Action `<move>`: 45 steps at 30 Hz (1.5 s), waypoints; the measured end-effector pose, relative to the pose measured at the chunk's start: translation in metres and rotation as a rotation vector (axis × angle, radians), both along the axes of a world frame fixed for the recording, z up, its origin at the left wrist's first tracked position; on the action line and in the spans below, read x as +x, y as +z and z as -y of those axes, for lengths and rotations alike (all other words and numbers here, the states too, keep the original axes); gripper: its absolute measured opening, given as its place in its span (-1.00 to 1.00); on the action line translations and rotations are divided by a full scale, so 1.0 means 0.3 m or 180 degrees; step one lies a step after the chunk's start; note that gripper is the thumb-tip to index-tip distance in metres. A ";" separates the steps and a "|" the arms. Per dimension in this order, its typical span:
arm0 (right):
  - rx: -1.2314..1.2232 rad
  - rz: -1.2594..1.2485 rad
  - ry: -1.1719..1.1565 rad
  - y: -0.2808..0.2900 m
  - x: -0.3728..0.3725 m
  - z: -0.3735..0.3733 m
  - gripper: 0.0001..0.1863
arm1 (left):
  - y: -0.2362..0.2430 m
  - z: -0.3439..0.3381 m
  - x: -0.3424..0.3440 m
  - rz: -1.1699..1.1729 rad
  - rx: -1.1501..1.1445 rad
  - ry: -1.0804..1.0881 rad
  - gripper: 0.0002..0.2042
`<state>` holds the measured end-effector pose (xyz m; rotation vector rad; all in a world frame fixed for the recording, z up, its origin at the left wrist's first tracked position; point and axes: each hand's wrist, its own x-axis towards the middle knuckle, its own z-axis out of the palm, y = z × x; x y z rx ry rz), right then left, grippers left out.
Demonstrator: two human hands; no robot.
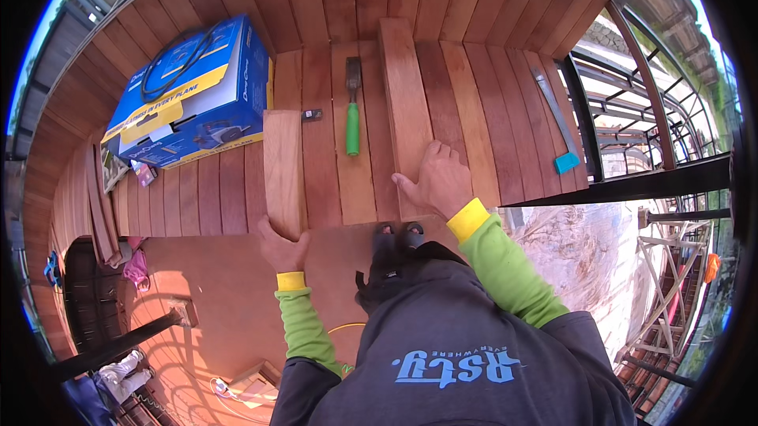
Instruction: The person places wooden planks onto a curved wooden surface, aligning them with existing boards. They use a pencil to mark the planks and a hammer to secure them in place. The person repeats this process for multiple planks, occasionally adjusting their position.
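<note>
My left hand (283,248) is closed round the near end of a short wooden block (283,157), which lies on the slatted wooden bench (320,181). My right hand (440,179) grips the near part of a longer wooden beam (404,86), its thumb against the left side and its fingers bent over the top. The beam reaches back to the slatted backrest. Between the two timbers lies a chisel (352,110) with a green handle, its blade pointing away from me. A small dark object (312,115) sits beside the short block; its kind is unclear.
A blue and yellow cardboard box (193,94) with a black cable (178,59) on top stands at left. On the right lies a long metal tool (555,118) with a teal end. Black metal railing (639,94) borders the bench. Loose boards (101,205) lie far left.
</note>
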<state>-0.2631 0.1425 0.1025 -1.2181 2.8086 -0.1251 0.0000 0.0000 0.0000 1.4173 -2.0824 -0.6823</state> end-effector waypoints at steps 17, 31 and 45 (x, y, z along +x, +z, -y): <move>-0.1503 0.0937 -0.0720 -0.014 -0.122 -0.179 -0.41 | 0.041 -0.009 -0.015 -0.0047 -0.0047 0.0027 -0.27; -0.1113 0.0440 -0.0971 -0.157 -0.300 -0.492 -0.43 | 0.239 -0.337 -0.271 -0.1048 0.0331 0.0132 -0.30; -0.1175 0.0399 -0.0787 -0.172 -0.376 -0.475 -0.42 | 0.389 -0.494 -0.375 -0.1309 0.0738 -0.0186 -0.37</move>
